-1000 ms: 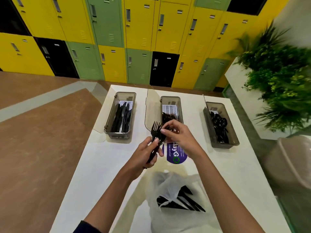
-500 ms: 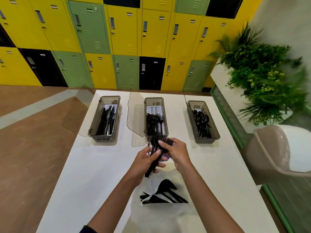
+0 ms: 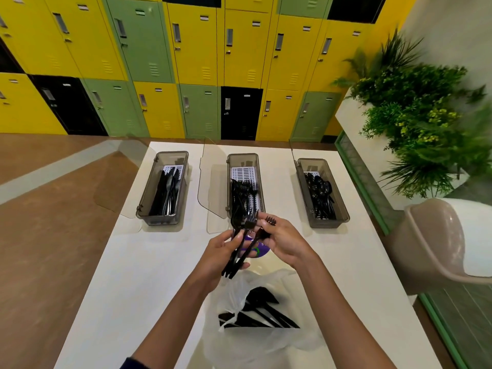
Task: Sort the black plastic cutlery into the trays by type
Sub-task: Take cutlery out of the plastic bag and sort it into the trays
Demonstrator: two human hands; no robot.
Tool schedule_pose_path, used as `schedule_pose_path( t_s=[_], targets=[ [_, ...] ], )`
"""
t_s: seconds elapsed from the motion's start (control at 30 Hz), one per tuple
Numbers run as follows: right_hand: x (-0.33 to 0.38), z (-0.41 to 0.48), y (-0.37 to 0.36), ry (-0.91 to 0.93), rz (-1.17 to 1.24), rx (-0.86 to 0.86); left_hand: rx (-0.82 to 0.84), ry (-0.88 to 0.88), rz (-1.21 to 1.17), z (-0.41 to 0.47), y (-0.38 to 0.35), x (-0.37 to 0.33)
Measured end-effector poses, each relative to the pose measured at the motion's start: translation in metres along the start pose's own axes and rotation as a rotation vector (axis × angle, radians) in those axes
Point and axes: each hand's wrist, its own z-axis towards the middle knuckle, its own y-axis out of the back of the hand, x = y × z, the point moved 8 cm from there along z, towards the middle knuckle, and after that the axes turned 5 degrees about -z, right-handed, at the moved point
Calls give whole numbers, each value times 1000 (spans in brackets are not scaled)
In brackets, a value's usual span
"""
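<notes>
Black plastic forks stood bunched in the left hand, which curled its fingers and thumb around their handles, with the tines pointing up toward the middle tray. The right hand pinched one more fork near its head. That fork's tines poked out above the fingers and its handle slanted down across the bunch. Both hands hung above the white surface, just in front of the middle tray, which held more forks. The left tray held knives and the right tray held spoons. All three trays were smoky and see-through, and they stood in a row, well apart. Nearer the person lay a thin white plastic bag with more black cutlery showing through it. A purple sticker showed on the surface under the hands. Yellow, green and black lockers filled the wall beyond, and green plants stood at the right.
</notes>
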Motion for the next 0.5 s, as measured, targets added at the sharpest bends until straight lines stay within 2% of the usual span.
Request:
schedule_pose_path(
  t_s=[0.1,0.37,0.5],
  targets=[
    [2,9,-1,26,-133,7,-13,-7,19,11,5,1],
    [9,78,17,7,-343,-283,-63,25,169,76,11,-8],
    [44,129,15,52,-432,-320,-43,0,278,128,6,-29]
  ],
)
